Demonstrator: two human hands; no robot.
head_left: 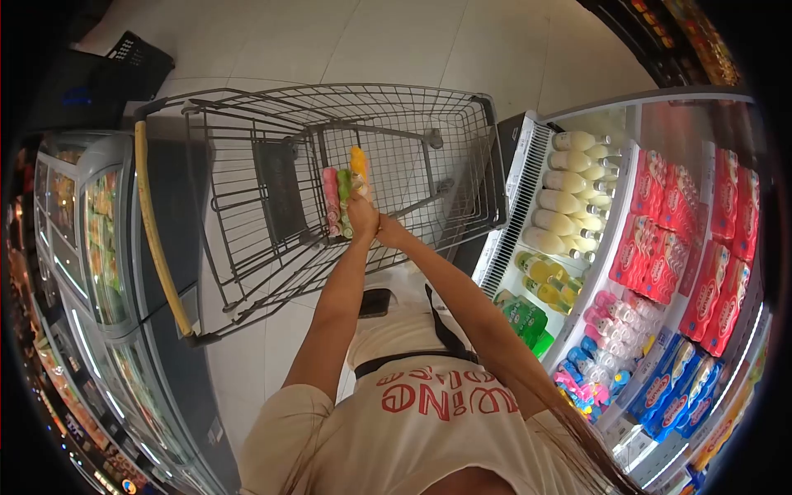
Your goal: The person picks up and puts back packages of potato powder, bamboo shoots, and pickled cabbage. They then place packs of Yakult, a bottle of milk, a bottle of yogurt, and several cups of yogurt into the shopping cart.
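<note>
My two hands meet over the wire shopping cart. My left hand is closed around the lower part of a slim yellow-and-white pack, whose yellow end points away from me. Close against it, my right hand has its fingers curled in; what they hold is hidden. Beside the left hand are a green-and-white pack and a pink-and-white pack, side by side within the cart's outline.
The cart's yellow handle is on the left, near a glass-fronted chiller. Along the right, an open refrigerated shelf carries pale bottles, green packs, red packs and blue packs. A black basket shows at upper left.
</note>
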